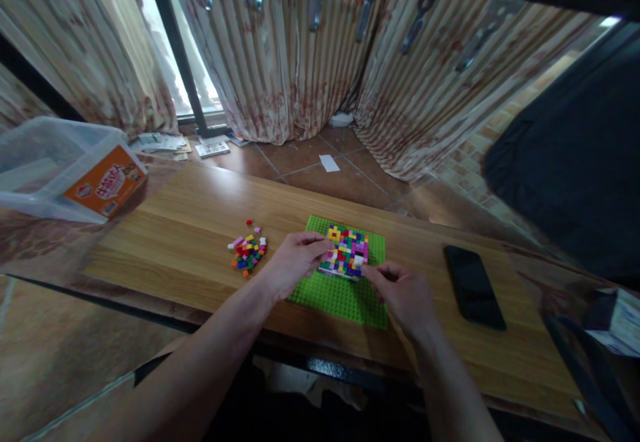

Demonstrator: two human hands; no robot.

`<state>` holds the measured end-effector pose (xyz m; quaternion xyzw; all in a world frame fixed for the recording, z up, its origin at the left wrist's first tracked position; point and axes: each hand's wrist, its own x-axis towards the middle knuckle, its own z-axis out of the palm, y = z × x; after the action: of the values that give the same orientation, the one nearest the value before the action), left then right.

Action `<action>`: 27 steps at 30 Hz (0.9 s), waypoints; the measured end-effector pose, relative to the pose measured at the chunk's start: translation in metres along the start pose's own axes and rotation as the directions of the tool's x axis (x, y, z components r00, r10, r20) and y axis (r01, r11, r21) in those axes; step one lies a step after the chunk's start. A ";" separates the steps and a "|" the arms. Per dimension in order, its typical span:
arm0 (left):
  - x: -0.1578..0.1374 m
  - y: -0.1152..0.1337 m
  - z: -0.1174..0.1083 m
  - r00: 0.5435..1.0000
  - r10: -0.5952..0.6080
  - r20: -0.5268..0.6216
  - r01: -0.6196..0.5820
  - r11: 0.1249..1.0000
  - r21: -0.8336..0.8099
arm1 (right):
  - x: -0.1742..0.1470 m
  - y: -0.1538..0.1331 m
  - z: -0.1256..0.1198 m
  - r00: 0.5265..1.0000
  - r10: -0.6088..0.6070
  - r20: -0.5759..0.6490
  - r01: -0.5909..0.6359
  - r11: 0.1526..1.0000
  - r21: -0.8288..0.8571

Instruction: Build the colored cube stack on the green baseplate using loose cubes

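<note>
A green studded baseplate (345,295) lies on the wooden table (175,229). On its far half stands a block of many small coloured bricks (346,250). My left hand (295,260) grips the block's left edge with thumb and fingers. At the block's near right corner, my right hand (400,292) pinches with the fingertips; whether a small brick sits between them is hidden. A loose pile of small coloured bricks (249,253) lies on the table just left of my left hand.
A black phone (473,285) lies flat to the right of the baseplate. A clear plastic box with an orange label (70,169) stands at the table's far left. A dark object (575,162) fills the right side. Curtains and tiled floor lie beyond the table.
</note>
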<state>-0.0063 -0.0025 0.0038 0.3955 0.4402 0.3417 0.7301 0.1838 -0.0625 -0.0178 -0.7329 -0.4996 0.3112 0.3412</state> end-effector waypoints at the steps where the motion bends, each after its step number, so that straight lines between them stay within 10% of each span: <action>1: 0.000 -0.001 0.000 1.000 0.000 0.004 0.000 1.000 -0.004 | 0.000 0.000 0.001 1.000 0.005 0.002 -0.005 1.000 0.007; 13: 0.002 -0.004 0.000 0.999 0.034 0.018 -0.034 0.999 0.001 | -0.002 -0.009 0.007 0.962 0.259 0.090 -0.273 0.887 0.372; 27: -0.004 0.003 0.001 1.000 -0.023 0.003 0.024 0.993 -0.120 | 0.000 -0.007 0.005 0.964 0.225 0.143 -0.266 0.842 0.470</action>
<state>-0.0072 -0.0047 0.0082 0.3461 0.4230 0.3586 0.7568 0.1764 -0.0599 -0.0150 -0.6683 -0.3213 0.4974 0.4502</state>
